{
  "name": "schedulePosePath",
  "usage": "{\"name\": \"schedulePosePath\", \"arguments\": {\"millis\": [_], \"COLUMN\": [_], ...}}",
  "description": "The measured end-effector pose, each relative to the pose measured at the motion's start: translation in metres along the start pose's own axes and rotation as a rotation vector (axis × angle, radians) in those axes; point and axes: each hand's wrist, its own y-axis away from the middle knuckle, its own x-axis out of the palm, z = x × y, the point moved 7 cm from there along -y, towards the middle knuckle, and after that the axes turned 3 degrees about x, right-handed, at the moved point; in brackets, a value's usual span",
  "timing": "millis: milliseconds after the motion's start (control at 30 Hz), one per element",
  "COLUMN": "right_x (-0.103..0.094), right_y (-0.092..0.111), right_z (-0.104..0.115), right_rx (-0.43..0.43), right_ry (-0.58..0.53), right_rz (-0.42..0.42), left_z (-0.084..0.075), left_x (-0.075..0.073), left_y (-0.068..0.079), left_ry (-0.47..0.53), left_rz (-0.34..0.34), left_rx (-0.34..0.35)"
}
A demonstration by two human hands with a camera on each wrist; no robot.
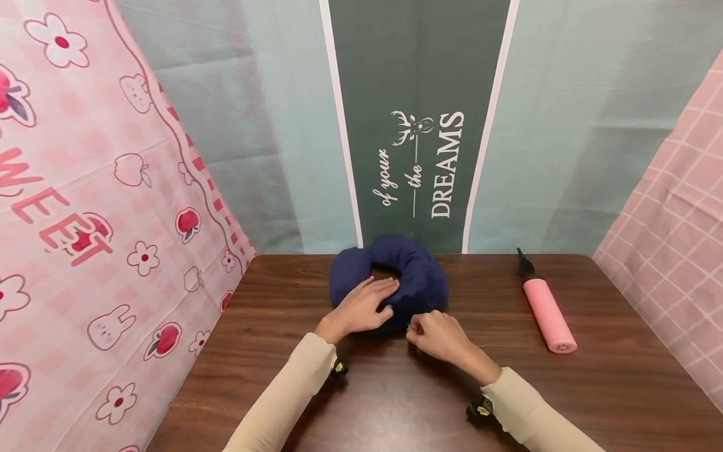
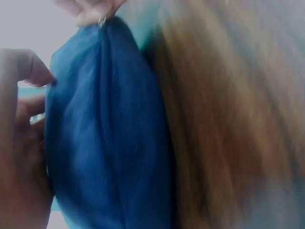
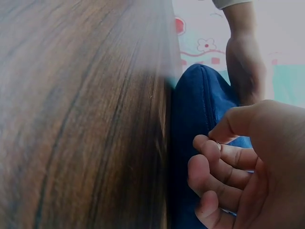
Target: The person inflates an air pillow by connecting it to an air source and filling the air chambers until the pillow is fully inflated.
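A navy blue U-shaped neck pillow (image 1: 420, 279) lies at the far edge of the table, its inner gap showing near the middle. Across its near left part rests my left hand (image 1: 364, 306), fingers stretched toward the inner edge. A zipper (image 2: 104, 90) runs along the pillow's outer side in the left wrist view. At one end of it, my right hand (image 1: 442, 336) pinches the small metal zipper pull (image 2: 102, 21) between thumb and forefinger. In the right wrist view the other right fingers (image 3: 202, 174) curl loosely beside the fabric.
A pink hand pump (image 1: 549, 317) with a black nozzle lies on the right of the brown wooden table (image 1: 271, 389). Behind the table hangs a grey-green cloth (image 1: 294, 125) with a dark printed band. Pink patterned cloths (image 1: 169, 207) flank both sides.
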Motion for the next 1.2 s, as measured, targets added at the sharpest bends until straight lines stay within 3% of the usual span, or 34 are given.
{"name": "schedulePosePath", "arguments": {"millis": [133,367,867,1200], "right_x": [0.001,-0.001,-0.013,-0.034], "right_y": [-0.001,0.001,0.009,0.009], "right_z": [0.000,-0.003,-0.024,-0.064], "right_rx": [-0.003,-0.031,-0.063,0.039], "right_ry": [-0.001,0.055,0.166,0.138], "right_rz": [-0.017,-0.073,-0.198,-0.226], "left_z": [-0.005,-0.006,-0.003,-0.003], "left_x": [0.006,0.020,0.028,0.031], "left_y": [-0.004,-0.005,-0.006,-0.006], "left_ry": [-0.058,-0.162,-0.164,-0.165], "left_rz": [-0.046,0.010,0.015,0.033], "left_rx": [-0.065,-0.133,-0.134,-0.126]}}
